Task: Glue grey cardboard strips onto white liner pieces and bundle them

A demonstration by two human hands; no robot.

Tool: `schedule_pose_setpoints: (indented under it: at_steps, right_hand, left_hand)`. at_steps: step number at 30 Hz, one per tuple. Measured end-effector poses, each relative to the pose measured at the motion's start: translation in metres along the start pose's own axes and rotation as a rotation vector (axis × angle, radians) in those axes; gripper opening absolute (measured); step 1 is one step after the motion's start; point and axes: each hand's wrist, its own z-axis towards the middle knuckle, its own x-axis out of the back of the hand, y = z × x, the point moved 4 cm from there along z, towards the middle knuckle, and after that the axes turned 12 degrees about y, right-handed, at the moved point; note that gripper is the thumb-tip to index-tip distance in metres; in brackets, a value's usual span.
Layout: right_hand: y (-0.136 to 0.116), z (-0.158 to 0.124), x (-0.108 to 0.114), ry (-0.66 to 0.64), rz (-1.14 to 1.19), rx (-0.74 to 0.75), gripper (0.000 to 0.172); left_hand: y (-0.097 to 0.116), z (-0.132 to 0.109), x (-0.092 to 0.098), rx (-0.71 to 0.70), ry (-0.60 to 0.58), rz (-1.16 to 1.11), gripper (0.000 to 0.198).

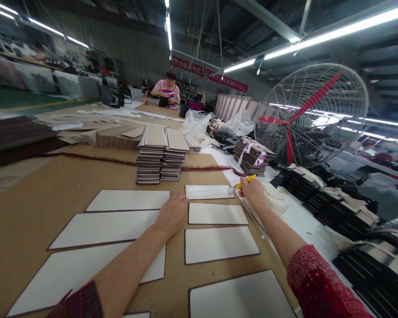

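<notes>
Several white rectangular panels with dark edges lie flat in two columns on a brown work table [36,207]. My left hand [171,215] rests palm down, fingers curled, on the table between the two columns, touching the edge of a left-column panel [128,201]. My right hand [252,190] grips a yellow-handled brush [247,180] whose tip lies on the farthest right-column panel [208,191], which looks glossy and wet. Below it lie more right-column panels [217,213].
Two tall stacks of the same panels [161,154] stand beyond the laid-out ones. A white cloth [275,198] lies right of my right hand. Dark stacked parts [321,194], a big fan [310,115] and plastic bags [195,123] line the right side. Another person [167,90] works far back.
</notes>
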Motion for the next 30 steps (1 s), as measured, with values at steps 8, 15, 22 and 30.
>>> schedule_pose_setpoints:
  at_steps: [8, 15, 22, 30]
  right_hand:
    - [-0.026, -0.039, -0.036, -0.138, 0.491, -0.174, 0.036]
    - [-0.049, -0.057, -0.067, -0.236, 0.666, -0.283, 0.032]
    - [-0.042, -0.046, -0.054, -0.154, 0.652, -0.308, 0.03]
    - [-0.074, -0.066, -0.078, -0.236, 0.754, -0.314, 0.023]
  left_hand:
    - [0.001, -0.001, 0.002, -0.001, 0.013, 0.006, 0.033]
    - [0.0, 0.0, 0.001, -0.006, 0.015, 0.008, 0.033]
    - [0.001, 0.0, 0.001, -0.013, 0.014, -0.003, 0.033]
    - [0.001, -0.001, 0.003, 0.002, 0.024, -0.003, 0.034]
